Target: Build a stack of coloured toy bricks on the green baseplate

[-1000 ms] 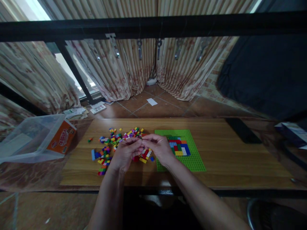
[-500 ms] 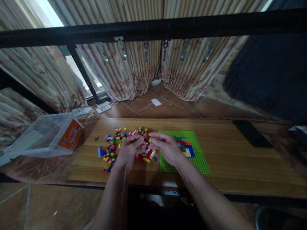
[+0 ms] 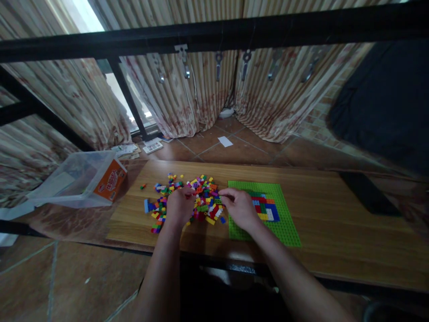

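Whether either hand pinches a brick cannot be told; both rest knuckles-up on the pile of bricks (image 3: pixel 197 199). From the left: a clear plastic box (image 3: pixel 78 179) lies tipped at the end of the wooden table (image 3: pixel 335 223), then the left hand (image 3: pixel 179 206), the scattered bricks, the right hand (image 3: pixel 240 209), and a green baseplate (image 3: pixel 281 223) with a small patch of bricks pressed on. Beyond hang striped curtains (image 3: pixel 187 103) over a tiled floor (image 3: pixel 234 152).

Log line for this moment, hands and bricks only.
left hand: on loose brick pile, grip hidden | right hand: fingertips at pile edge, over green baseplate | baseplate: partial coloured block
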`<state>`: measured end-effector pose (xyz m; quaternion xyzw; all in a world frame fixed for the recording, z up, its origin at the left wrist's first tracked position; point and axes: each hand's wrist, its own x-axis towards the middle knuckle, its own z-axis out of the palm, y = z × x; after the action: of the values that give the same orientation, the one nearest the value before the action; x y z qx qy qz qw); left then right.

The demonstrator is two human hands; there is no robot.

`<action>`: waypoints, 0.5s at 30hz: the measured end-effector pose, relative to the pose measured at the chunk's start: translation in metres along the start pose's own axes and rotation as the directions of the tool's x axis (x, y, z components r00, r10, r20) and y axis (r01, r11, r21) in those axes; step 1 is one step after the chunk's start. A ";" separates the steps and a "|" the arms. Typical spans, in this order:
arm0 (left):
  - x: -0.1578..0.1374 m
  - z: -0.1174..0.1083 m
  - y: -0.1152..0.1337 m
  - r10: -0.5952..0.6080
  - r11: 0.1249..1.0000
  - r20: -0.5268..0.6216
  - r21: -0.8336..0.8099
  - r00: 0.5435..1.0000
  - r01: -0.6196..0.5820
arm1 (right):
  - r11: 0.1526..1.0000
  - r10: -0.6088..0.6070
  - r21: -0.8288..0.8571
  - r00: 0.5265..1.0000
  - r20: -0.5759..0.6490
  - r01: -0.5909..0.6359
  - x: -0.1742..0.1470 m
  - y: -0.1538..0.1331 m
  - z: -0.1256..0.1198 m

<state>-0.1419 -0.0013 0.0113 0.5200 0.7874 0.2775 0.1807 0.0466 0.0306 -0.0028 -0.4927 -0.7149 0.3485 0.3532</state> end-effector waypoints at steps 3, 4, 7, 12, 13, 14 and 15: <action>0.000 -0.001 0.001 -0.009 0.999 0.019 0.048 1.000 0.008 | 0.999 0.001 -0.043 1.000 0.013 -0.001 0.000 -0.005 0.001; 0.000 -0.001 0.001 -0.012 0.999 0.027 0.049 1.000 0.010 | 0.998 0.005 -0.067 1.000 0.020 -0.004 0.000 -0.006 0.001; 0.000 -0.003 0.001 -0.024 0.999 0.045 0.048 0.999 0.022 | 0.990 0.002 -0.143 0.999 0.038 0.003 0.000 -0.006 0.003; 0.001 -0.012 -0.003 -0.061 0.998 0.002 0.029 0.998 0.061 | 0.986 -0.043 -0.158 0.995 0.090 0.056 0.001 -0.005 0.012; 0.002 -0.015 -0.006 -0.063 0.998 -0.010 0.016 0.998 0.063 | 0.987 -0.050 -0.149 0.994 0.102 0.065 0.002 -0.006 0.013; 0.003 -0.017 -0.009 -0.067 0.998 -0.019 0.003 0.998 0.067 | 0.987 -0.057 -0.141 0.992 0.109 0.072 0.002 -0.006 0.014; 0.003 -0.020 -0.012 -0.071 0.997 -0.030 -0.006 0.997 0.071 | 0.988 -0.063 -0.133 0.992 0.110 0.078 0.002 -0.006 0.014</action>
<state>-0.1637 -0.0069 0.0193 0.4870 0.8073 0.2806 0.1800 0.0310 0.0287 -0.0047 -0.4711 -0.7718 0.3113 0.2922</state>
